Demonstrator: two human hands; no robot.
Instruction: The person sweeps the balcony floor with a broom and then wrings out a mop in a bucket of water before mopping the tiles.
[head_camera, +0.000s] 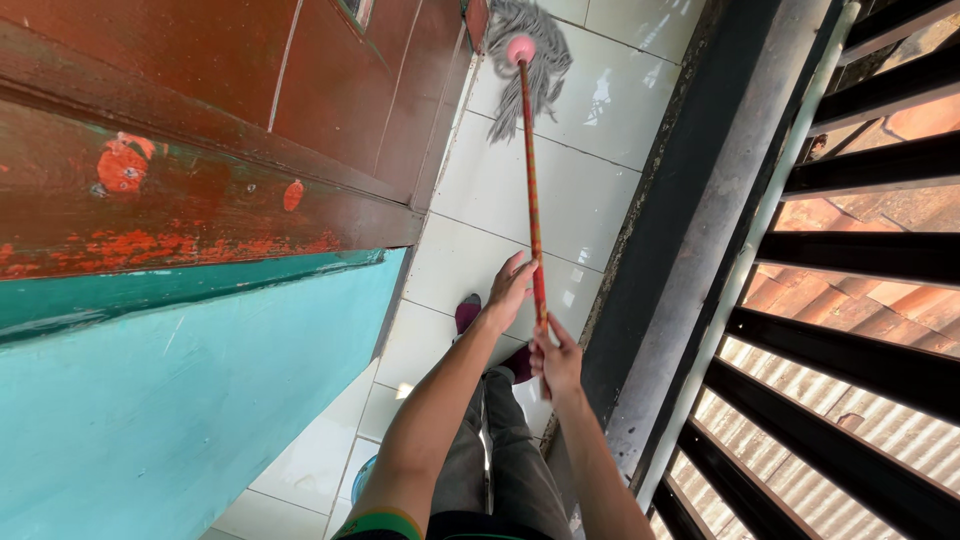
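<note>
**Mop out on the white tiles**

One mop with a long red stick reaches far out over the glossy white tile floor. Its one grey stringy head lies spread flat on the tiles, near the dark red wooden wall.

Two hands hold the stick near its top end. The right hand is closed around it. The left hand rests on it just above, fingers loose and partly open.

The tiles shine, but wet or dry — hard to tell. It looks like the mopping is under way, with the near tiles by the two dark red shoes maybe left.

One teal wall stands at the left — one black metal railing at the right.
</note>
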